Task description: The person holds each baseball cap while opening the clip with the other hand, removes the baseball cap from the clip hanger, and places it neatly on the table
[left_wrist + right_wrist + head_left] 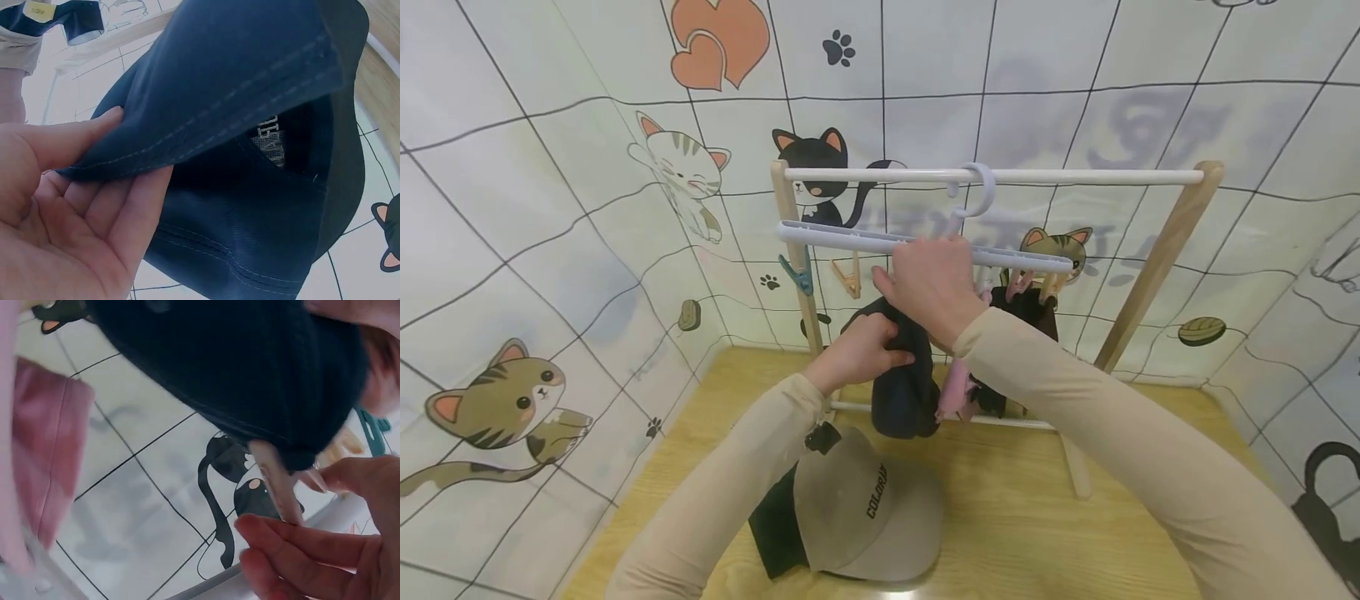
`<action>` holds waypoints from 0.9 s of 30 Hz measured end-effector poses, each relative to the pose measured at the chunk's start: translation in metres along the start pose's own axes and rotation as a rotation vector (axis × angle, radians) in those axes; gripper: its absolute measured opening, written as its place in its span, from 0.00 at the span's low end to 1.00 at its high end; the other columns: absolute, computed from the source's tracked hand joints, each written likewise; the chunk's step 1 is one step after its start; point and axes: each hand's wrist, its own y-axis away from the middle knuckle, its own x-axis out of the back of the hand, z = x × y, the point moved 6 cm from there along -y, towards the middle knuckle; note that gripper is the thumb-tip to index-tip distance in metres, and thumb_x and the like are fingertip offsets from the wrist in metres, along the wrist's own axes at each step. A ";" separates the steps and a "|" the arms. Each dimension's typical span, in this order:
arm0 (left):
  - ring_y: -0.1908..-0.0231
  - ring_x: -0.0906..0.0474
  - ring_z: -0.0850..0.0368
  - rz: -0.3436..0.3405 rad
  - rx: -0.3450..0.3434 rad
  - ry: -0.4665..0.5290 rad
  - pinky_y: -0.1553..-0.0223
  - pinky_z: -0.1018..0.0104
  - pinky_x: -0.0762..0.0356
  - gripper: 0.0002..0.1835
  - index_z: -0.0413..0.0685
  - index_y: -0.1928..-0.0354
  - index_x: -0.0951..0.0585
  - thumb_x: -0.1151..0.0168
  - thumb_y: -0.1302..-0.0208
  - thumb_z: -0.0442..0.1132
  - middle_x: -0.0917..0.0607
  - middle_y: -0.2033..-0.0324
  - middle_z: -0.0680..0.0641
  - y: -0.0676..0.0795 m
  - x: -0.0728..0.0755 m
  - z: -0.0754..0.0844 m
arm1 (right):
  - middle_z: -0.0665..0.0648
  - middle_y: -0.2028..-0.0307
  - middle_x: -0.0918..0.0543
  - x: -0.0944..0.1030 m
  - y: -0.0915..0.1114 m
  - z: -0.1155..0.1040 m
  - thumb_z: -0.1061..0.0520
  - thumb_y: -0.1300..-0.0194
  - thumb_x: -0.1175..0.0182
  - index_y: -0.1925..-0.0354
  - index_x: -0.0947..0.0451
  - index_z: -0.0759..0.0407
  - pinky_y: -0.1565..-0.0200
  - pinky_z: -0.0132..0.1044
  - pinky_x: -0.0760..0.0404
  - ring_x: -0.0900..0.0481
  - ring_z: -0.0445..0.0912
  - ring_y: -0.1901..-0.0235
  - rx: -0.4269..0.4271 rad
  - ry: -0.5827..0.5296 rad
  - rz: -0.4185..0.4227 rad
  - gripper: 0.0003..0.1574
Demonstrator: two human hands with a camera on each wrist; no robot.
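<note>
Garment rack (1165, 254), wooden-legged; on its bar, a pale clip hanger (842, 237). Navy baseball cap (897, 410) at the hanger's six o'clock, edge pinched by the left hand (863, 350); right hand (936, 275) clamped on a pale peg (279, 487) at the cap's edge.

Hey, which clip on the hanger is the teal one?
The teal clip at the left end of the hanger; the other clips look pink or orange.

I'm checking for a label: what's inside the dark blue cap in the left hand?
Pale lettering shows inside the dark blue cap in the left wrist view. The edge pinched by the left hand covers part of the inside, so the full wording cannot be read.
</note>
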 end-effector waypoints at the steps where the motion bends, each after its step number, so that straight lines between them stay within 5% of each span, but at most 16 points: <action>1: 0.84 0.34 0.62 -0.001 0.003 -0.002 0.74 0.70 0.35 0.15 0.44 0.82 0.23 0.33 0.39 0.38 0.29 0.88 0.55 0.000 0.000 0.000 | 0.51 0.90 0.33 0.000 0.000 0.002 0.39 0.33 0.46 0.88 0.32 0.54 0.83 0.42 0.34 0.33 0.50 0.87 -0.008 -0.015 -0.010 0.32; 7: 0.82 0.30 0.62 0.028 0.009 0.011 0.73 0.69 0.33 0.12 0.42 0.78 0.20 0.32 0.39 0.38 0.25 0.86 0.55 -0.001 -0.004 -0.003 | 0.52 0.88 0.31 0.000 -0.004 0.011 0.39 0.35 0.44 0.86 0.30 0.55 0.87 0.40 0.35 0.31 0.50 0.88 -0.048 -0.081 -0.073 0.30; 18: 0.83 0.29 0.64 0.025 -0.028 0.180 0.74 0.71 0.31 0.05 0.35 0.68 0.15 0.35 0.38 0.32 0.19 0.84 0.51 -0.002 -0.014 -0.012 | 0.53 0.86 0.29 -0.009 -0.008 0.019 0.42 0.32 0.44 0.75 0.23 0.59 0.81 0.42 0.31 0.29 0.50 0.84 -0.070 -0.092 -0.172 0.25; 27: 0.87 0.39 0.66 0.025 -0.051 0.118 0.79 0.73 0.39 0.20 0.47 0.86 0.31 0.34 0.40 0.33 0.35 0.90 0.56 -0.002 -0.026 -0.013 | 0.53 0.86 0.28 -0.013 -0.007 0.022 0.42 0.32 0.44 0.77 0.24 0.57 0.80 0.46 0.28 0.27 0.51 0.83 -0.076 -0.115 -0.181 0.25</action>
